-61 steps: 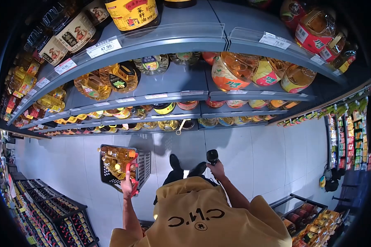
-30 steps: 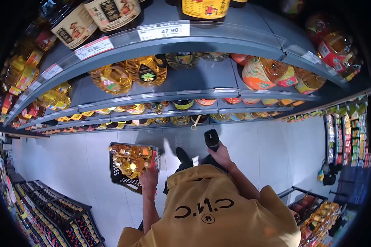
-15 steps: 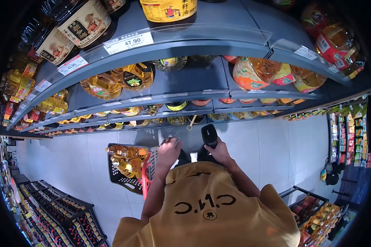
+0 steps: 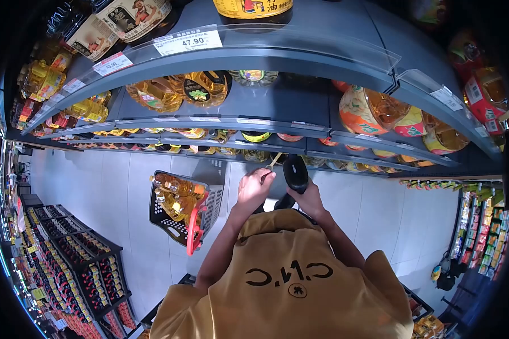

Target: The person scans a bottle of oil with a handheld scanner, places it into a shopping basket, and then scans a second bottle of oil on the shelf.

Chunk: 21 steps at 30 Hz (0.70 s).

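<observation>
My right hand is closed around the grip of a black handheld barcode scanner, whose head points up toward the shelves. My left hand is beside it, fingers curled and pinched at the lower end of a thin yellow strip. That strip slants up toward the lowest shelf; its ringed end is hidden at my fingers. Bottles of cooking oil line the shelf just beyond both hands.
A dark shopping basket with a red handle stands on the floor to the left, holding several oil bottles. Upper shelves with price tags jut out ahead. A dark bottle rack stands behind left.
My left hand has moved right and forward, from beside the basket to the yellow strip, and its fingers have closed there. The scanner in my right hand has shifted slightly forward and right.
</observation>
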Available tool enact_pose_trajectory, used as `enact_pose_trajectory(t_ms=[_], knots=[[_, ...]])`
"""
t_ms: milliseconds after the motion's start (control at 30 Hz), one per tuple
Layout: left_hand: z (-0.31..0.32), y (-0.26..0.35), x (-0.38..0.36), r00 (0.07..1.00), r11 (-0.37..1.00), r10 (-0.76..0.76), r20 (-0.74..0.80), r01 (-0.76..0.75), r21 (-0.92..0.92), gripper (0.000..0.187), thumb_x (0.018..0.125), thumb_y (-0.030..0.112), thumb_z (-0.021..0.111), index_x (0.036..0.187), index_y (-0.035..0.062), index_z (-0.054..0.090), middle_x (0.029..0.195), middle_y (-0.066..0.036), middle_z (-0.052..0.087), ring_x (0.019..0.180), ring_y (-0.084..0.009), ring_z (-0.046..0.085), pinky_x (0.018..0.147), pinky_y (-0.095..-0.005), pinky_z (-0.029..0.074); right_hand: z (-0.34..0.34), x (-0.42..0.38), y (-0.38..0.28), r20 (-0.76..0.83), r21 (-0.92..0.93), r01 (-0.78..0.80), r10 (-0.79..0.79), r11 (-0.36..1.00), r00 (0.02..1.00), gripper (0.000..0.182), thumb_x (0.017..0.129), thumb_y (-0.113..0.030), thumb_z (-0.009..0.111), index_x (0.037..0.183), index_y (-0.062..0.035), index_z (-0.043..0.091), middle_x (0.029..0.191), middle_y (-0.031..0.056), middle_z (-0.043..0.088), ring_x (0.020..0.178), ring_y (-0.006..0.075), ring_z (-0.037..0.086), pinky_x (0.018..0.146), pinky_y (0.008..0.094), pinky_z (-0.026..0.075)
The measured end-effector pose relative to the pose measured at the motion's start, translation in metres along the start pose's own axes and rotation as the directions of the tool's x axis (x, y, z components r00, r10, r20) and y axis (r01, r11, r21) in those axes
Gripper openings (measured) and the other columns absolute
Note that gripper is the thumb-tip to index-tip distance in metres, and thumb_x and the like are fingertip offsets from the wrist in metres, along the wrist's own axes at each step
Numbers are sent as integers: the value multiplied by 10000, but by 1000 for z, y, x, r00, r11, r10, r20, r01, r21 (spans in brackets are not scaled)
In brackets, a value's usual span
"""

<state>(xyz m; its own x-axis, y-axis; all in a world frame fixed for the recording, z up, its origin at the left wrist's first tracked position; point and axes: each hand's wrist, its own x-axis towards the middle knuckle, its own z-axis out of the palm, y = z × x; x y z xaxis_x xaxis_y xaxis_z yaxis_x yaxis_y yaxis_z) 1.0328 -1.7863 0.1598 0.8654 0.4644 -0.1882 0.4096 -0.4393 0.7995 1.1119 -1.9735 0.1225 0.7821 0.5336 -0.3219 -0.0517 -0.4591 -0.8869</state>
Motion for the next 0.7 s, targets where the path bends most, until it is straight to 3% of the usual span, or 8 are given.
enact_pose_trajectory(t_ms=[400, 533, 700], knots=[[-17, -14, 27, 1000, 999, -12, 19, 13, -37, 261, 923, 269, 635, 1019, 37, 706, 898, -189, 707, 814, -375, 682, 757, -419, 530, 29, 2, -20, -32, 34, 36, -35, 999, 999, 526, 809, -172, 783, 1264, -19, 567, 1087, 170, 695, 1004, 269, 685, 881, 369, 517], [-6, -31, 24, 994, 993, 109, -14, -110, -43, 211, 919, 239, 635, 966, 42, 692, 830, -184, 685, 767, -355, 676, 728, -416, 524, 31, 3, -25, -45, 33, 53, -52, 998, 998, 526, 807, -173, 782, 1261, -17, 566, 1076, 167, 696, 989, 278, 686, 865, 370, 519], [-1, -32, 24, 992, 973, 123, -34, -127, -190, 164, 904, 173, 655, 940, 19, 700, 849, -182, 698, 756, -333, 690, 692, -388, 532, 33, 5, -33, -95, 41, 44, -40, 998, 995, 490, 806, -163, 772, 1224, -4, 573, 1038, 166, 702, 951, 279, 693, 828, 373, 526]])
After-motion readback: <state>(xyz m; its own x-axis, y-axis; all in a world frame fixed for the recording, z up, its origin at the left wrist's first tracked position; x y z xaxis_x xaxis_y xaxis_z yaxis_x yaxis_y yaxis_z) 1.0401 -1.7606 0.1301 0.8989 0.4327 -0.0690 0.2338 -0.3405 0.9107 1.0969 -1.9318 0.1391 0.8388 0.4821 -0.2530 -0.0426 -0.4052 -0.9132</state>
